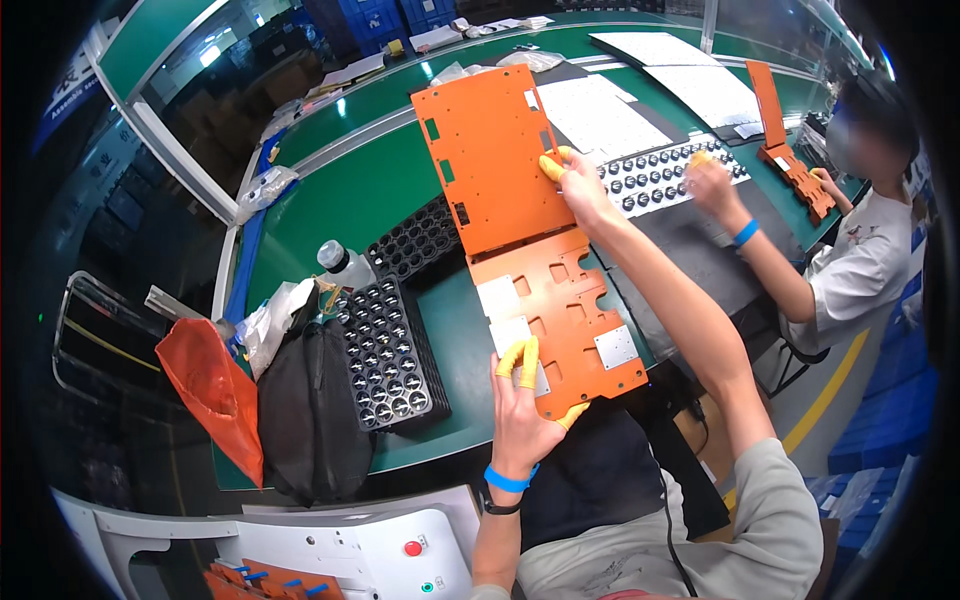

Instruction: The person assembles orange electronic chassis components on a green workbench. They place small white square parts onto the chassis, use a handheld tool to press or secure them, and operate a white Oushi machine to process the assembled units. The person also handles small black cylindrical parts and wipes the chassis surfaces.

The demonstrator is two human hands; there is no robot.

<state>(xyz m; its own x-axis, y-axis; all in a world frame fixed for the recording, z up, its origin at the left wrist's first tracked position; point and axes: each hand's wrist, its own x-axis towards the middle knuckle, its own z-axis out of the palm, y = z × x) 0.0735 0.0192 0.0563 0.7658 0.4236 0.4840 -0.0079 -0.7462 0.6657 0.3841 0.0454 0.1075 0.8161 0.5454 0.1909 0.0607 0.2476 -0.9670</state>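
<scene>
My curled left hand (522,408) holds the stiff-looking orange hinged fixture (510,212) at seven o'clock; my pinching right hand (580,188), one o'clock. Edges grip best.

On the left side of the green tabletop (335,195) we see a translucent, pale-capped plastic bottle (352,271). By its left edge we find an open orange-red bag (203,390) and a limp black fabric bundle (310,425). Below, we see a white machine casing (375,560) bearing a round red button (412,549). To our right, a yellow floor line (828,385) runs near stacked blue plastic bins (885,420).
</scene>
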